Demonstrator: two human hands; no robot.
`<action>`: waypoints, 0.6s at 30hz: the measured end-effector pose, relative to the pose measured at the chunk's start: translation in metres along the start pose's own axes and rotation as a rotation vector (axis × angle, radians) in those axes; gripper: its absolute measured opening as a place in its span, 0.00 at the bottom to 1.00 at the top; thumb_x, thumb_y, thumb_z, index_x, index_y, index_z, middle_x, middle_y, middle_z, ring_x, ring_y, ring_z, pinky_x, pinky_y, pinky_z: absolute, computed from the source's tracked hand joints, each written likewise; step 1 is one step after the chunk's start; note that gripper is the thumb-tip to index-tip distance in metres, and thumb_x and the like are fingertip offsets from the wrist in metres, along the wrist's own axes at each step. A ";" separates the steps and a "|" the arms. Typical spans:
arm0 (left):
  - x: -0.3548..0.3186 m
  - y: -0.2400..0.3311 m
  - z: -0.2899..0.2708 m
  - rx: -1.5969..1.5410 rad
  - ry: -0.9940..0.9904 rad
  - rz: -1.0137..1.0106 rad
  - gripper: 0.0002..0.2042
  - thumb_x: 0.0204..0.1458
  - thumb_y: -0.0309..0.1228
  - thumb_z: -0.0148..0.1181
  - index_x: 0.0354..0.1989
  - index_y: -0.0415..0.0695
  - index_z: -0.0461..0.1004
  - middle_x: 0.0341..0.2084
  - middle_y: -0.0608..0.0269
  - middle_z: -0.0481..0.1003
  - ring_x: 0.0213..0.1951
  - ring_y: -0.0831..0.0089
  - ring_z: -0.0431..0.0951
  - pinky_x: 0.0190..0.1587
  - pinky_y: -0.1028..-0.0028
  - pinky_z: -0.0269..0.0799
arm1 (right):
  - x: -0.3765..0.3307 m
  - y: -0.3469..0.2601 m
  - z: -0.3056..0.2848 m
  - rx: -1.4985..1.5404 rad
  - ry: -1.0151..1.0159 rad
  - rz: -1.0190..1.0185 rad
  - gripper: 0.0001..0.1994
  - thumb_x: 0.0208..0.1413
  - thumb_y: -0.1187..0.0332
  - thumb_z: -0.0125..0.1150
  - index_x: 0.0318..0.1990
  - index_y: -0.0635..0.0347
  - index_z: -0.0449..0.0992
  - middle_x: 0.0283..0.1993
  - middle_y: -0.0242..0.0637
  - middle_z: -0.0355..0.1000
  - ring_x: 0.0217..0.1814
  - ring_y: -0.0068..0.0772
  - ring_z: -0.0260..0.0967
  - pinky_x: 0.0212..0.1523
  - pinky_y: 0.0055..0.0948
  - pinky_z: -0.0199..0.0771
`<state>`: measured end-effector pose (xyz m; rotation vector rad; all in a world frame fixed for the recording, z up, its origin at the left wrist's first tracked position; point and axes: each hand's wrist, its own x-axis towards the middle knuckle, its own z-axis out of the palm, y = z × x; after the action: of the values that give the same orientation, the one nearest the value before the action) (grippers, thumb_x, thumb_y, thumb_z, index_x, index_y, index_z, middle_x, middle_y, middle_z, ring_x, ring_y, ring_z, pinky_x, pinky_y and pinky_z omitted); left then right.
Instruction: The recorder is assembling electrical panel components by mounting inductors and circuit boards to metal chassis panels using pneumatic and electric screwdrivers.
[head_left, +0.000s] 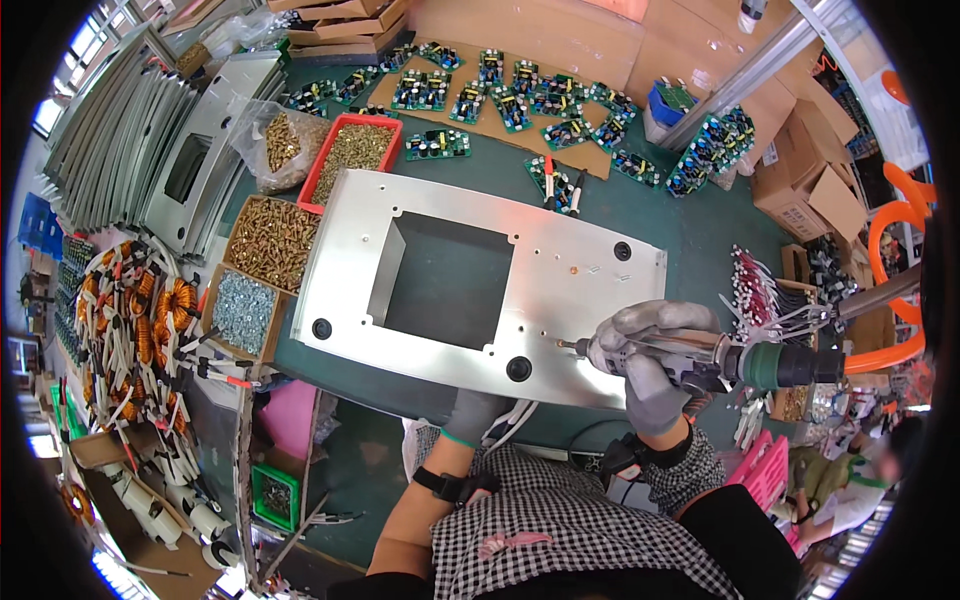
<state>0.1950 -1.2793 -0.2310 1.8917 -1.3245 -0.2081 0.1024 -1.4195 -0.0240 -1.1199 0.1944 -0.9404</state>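
Observation:
A silver metal panel (560,275) with a large square cut-out and black rubber feet lies on the green table. My right hand (650,360), in a grey glove, grips a powered screwdriver (740,362) whose tip meets a screw (558,345) near the panel's near right edge. My left hand (472,412), also gloved, sits under the panel's near edge, holding it; its fingers are hidden by the metal.
Boxes of brass and silver screws (268,240) and a red tray (355,150) stand left of the panel. Green circuit boards (510,95) lie at the back on cardboard. Copper coils (140,320) pile at left. Wire bundles (770,295) and an orange hose (890,250) sit right.

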 end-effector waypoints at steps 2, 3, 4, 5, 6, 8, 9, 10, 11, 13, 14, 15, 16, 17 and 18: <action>0.002 0.002 -0.010 -0.081 0.028 -0.053 0.11 0.48 0.25 0.55 0.41 0.40 0.70 0.31 0.55 0.72 0.35 0.60 0.73 0.37 0.65 0.69 | 0.004 0.003 -0.003 0.093 -0.040 0.011 0.22 0.45 0.88 0.54 0.47 0.57 0.58 0.39 0.51 0.69 0.35 0.33 0.71 0.35 0.31 0.76; 0.002 0.004 -0.015 -0.138 -0.001 -0.096 0.11 0.49 0.25 0.54 0.42 0.40 0.69 0.31 0.55 0.72 0.35 0.60 0.73 0.37 0.66 0.68 | 0.006 0.004 -0.005 0.016 -0.093 0.016 0.25 0.45 0.89 0.55 0.49 0.56 0.56 0.40 0.51 0.69 0.34 0.33 0.71 0.34 0.31 0.76; 0.001 0.005 -0.018 -0.176 0.036 -0.089 0.11 0.49 0.25 0.54 0.42 0.40 0.69 0.31 0.55 0.72 0.35 0.60 0.73 0.37 0.66 0.68 | 0.006 0.006 -0.005 -0.086 -0.069 -0.018 0.24 0.45 0.89 0.54 0.48 0.55 0.57 0.39 0.51 0.70 0.34 0.33 0.71 0.33 0.31 0.76; 0.000 0.006 -0.021 -0.384 -0.032 -0.266 0.12 0.49 0.25 0.54 0.43 0.40 0.68 0.33 0.55 0.72 0.36 0.60 0.73 0.38 0.66 0.68 | 0.006 0.007 -0.005 -0.177 -0.064 -0.059 0.24 0.45 0.89 0.54 0.47 0.55 0.57 0.39 0.50 0.70 0.34 0.32 0.71 0.33 0.31 0.77; -0.001 0.007 -0.022 -0.590 -0.100 -0.442 0.13 0.50 0.25 0.54 0.45 0.39 0.68 0.34 0.55 0.72 0.37 0.60 0.73 0.40 0.66 0.68 | 0.008 0.008 -0.006 -0.185 -0.042 -0.053 0.24 0.45 0.89 0.54 0.47 0.55 0.57 0.39 0.50 0.70 0.34 0.32 0.71 0.33 0.31 0.77; -0.005 0.006 -0.023 -0.615 -0.115 -0.443 0.13 0.51 0.26 0.53 0.46 0.39 0.67 0.35 0.54 0.72 0.38 0.60 0.73 0.41 0.66 0.68 | 0.010 0.008 -0.006 -0.219 -0.114 -0.063 0.23 0.45 0.89 0.53 0.47 0.56 0.57 0.39 0.48 0.70 0.35 0.31 0.71 0.33 0.30 0.77; -0.007 0.005 -0.023 -0.633 -0.154 -0.466 0.13 0.52 0.26 0.52 0.47 0.39 0.67 0.36 0.53 0.72 0.39 0.60 0.73 0.42 0.66 0.68 | 0.010 0.008 -0.005 -0.219 -0.115 -0.064 0.23 0.45 0.89 0.53 0.47 0.56 0.57 0.39 0.48 0.70 0.35 0.31 0.71 0.33 0.30 0.77; -0.008 0.003 -0.023 -0.635 -0.127 -0.447 0.13 0.52 0.26 0.52 0.47 0.39 0.67 0.36 0.53 0.72 0.39 0.60 0.73 0.42 0.66 0.68 | 0.010 0.007 -0.005 -0.209 -0.096 -0.050 0.24 0.45 0.89 0.53 0.47 0.56 0.57 0.39 0.48 0.70 0.35 0.31 0.71 0.33 0.30 0.77; -0.010 0.000 -0.023 -0.602 -0.149 -0.413 0.13 0.53 0.26 0.51 0.47 0.39 0.66 0.37 0.53 0.72 0.40 0.60 0.72 0.43 0.66 0.68 | 0.009 0.006 -0.005 -0.198 -0.074 -0.033 0.24 0.45 0.89 0.53 0.47 0.56 0.56 0.39 0.48 0.70 0.35 0.31 0.71 0.33 0.30 0.77; -0.013 -0.003 -0.024 -0.567 -0.177 -0.382 0.13 0.53 0.26 0.50 0.48 0.39 0.66 0.38 0.53 0.71 0.41 0.60 0.72 0.44 0.66 0.68 | 0.009 0.004 -0.007 -0.284 -0.076 -0.021 0.24 0.45 0.89 0.53 0.48 0.56 0.56 0.39 0.48 0.70 0.36 0.30 0.71 0.33 0.30 0.77; -0.013 -0.004 -0.024 -0.369 -0.179 -0.242 0.14 0.53 0.26 0.51 0.48 0.40 0.66 0.39 0.53 0.71 0.41 0.60 0.71 0.44 0.66 0.67 | 0.009 0.005 -0.008 -0.327 -0.078 -0.016 0.25 0.44 0.89 0.52 0.48 0.56 0.55 0.40 0.48 0.70 0.36 0.30 0.71 0.34 0.30 0.77; -0.014 -0.004 -0.024 -0.171 -0.177 -0.100 0.14 0.53 0.26 0.51 0.49 0.40 0.66 0.40 0.53 0.70 0.42 0.60 0.71 0.45 0.66 0.67 | 0.009 0.006 -0.009 -0.371 -0.081 -0.012 0.25 0.44 0.89 0.52 0.48 0.56 0.55 0.40 0.48 0.70 0.36 0.30 0.71 0.34 0.29 0.77; -0.013 -0.003 -0.024 -0.170 -0.177 -0.100 0.14 0.53 0.26 0.51 0.49 0.40 0.66 0.40 0.53 0.70 0.42 0.60 0.71 0.45 0.66 0.67 | 0.010 0.008 -0.010 -0.289 -0.115 -0.042 0.25 0.44 0.89 0.51 0.48 0.56 0.54 0.40 0.48 0.70 0.36 0.29 0.71 0.34 0.29 0.77; -0.013 -0.001 -0.024 -0.186 -0.275 -0.195 0.14 0.52 0.26 0.51 0.49 0.41 0.66 0.40 0.53 0.70 0.43 0.60 0.71 0.45 0.65 0.67 | 0.010 0.010 -0.011 -0.209 -0.146 -0.069 0.25 0.44 0.90 0.51 0.49 0.57 0.54 0.41 0.48 0.69 0.36 0.29 0.71 0.35 0.28 0.77; -0.012 0.001 -0.024 -0.202 -0.376 -0.272 0.15 0.52 0.26 0.51 0.49 0.41 0.66 0.41 0.53 0.70 0.43 0.59 0.70 0.46 0.65 0.67 | 0.011 0.012 -0.012 -0.211 -0.141 -0.065 0.25 0.44 0.90 0.51 0.49 0.57 0.54 0.41 0.48 0.69 0.36 0.29 0.71 0.35 0.28 0.77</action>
<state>0.2014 -1.2571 -0.2180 1.9109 -1.2220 -0.8401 0.1085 -1.4347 -0.0360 -1.3889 0.1451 -0.9092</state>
